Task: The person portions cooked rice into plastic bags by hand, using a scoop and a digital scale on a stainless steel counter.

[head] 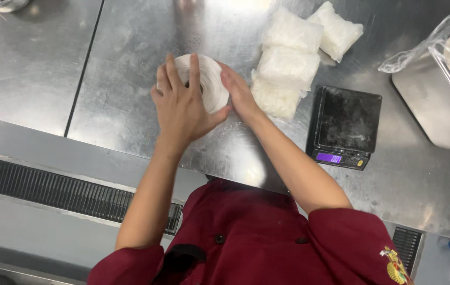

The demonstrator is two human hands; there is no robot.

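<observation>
Nearby, filled bags (287, 63) beside scale (347, 126)

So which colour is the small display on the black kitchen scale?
Purple, on the black kitchen scale front edge; the head view shows it.

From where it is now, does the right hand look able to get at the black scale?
Probably yes: the right hand rests on the white roll, and bare steel counter lies between it and the scale.

A brushed steel surface (130, 105) fills the view, with a dark seam running down its left part. Overhead light glares off the metal near the far edge. Along the near edge runs a black slotted grille (51, 192).
</observation>
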